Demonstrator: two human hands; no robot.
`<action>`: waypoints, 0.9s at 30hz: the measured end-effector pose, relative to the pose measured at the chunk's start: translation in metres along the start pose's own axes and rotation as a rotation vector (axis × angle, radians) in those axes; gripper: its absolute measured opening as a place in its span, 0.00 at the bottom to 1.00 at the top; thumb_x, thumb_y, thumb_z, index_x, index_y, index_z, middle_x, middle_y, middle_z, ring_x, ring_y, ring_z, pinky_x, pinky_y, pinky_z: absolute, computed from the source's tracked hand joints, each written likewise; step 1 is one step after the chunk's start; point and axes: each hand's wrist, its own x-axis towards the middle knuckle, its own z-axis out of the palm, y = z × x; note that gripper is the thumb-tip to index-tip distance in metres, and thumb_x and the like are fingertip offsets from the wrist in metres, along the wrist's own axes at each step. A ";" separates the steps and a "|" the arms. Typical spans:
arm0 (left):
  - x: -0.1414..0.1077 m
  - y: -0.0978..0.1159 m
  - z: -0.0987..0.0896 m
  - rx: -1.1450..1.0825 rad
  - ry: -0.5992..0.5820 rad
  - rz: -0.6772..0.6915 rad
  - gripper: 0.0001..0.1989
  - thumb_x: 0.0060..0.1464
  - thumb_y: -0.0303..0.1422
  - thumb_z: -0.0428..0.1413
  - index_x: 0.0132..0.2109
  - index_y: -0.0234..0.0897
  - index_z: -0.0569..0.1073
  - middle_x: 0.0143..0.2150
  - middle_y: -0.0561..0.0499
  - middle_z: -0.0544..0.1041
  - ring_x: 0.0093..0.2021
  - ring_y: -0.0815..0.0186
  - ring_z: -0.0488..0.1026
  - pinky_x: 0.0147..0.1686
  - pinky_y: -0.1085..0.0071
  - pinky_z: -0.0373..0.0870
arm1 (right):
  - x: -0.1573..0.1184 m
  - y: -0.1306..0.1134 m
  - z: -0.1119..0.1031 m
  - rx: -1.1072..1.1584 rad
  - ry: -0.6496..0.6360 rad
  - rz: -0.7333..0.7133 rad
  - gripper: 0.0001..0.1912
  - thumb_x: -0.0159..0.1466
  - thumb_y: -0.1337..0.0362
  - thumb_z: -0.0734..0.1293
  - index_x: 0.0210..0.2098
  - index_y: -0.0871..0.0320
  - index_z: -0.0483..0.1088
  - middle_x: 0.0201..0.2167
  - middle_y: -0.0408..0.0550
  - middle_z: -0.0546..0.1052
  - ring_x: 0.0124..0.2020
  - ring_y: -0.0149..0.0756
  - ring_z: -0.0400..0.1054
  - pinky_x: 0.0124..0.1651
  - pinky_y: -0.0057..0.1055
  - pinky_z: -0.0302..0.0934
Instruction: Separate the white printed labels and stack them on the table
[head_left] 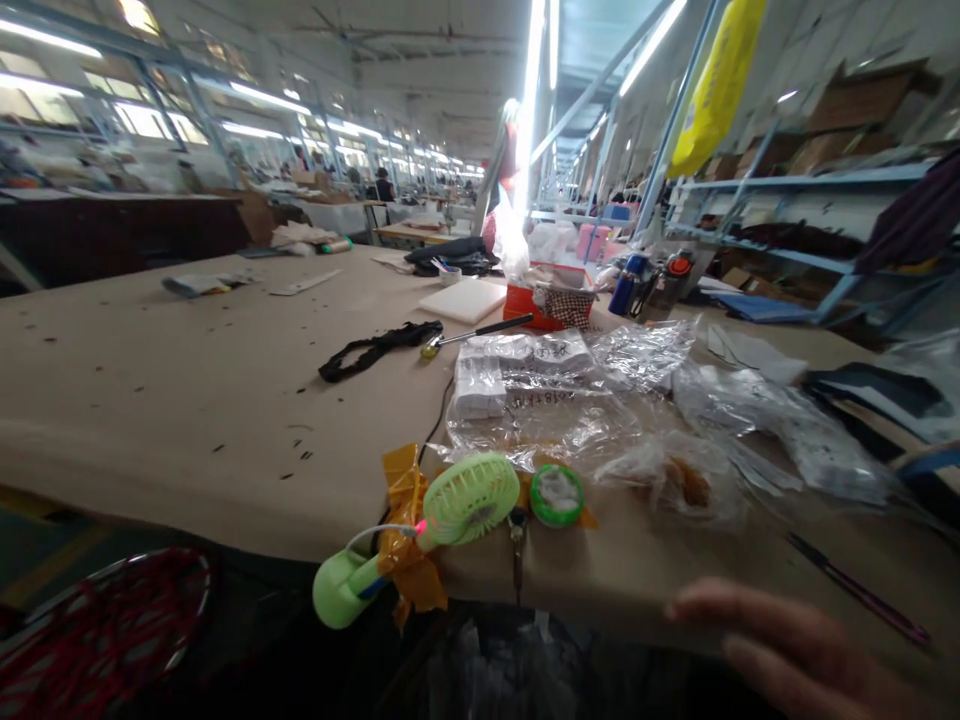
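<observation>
My right hand (pixel 795 640) is at the lower right, over the near edge of the table. It is slightly blurred, with its fingers stretched out and apart, and nothing shows in them. Just beyond it lies a thin dark pen-like tool (pixel 859 590). A light green handheld fan (pixel 471 498) is fixed to the table edge with brown tape (pixel 414 572). Beside the fan sit a round green tub (pixel 556 496) with whitish contents and a small metal tool with a pointed end (pixel 517 550). My left hand is out of view.
Clear plastic bags (pixel 547 420), one over white marked packets, cover the table's middle right. Farther back are a black-handled hammer-like tool (pixel 480 330), a black strap (pixel 379 348), a white board (pixel 463 300), an orange box (pixel 525 305) and bottles (pixel 630 285). A basket (pixel 112 630) stands lower left.
</observation>
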 end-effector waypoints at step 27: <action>0.045 -0.039 -0.045 0.052 0.060 0.066 0.20 0.52 0.49 0.52 0.51 0.53 0.73 0.45 0.54 0.76 0.48 0.52 0.71 0.38 0.58 0.72 | 0.196 -0.001 0.002 -1.071 -0.170 0.089 0.16 0.60 0.74 0.59 0.44 0.66 0.73 0.44 0.65 0.76 0.44 0.49 0.72 0.45 0.41 0.65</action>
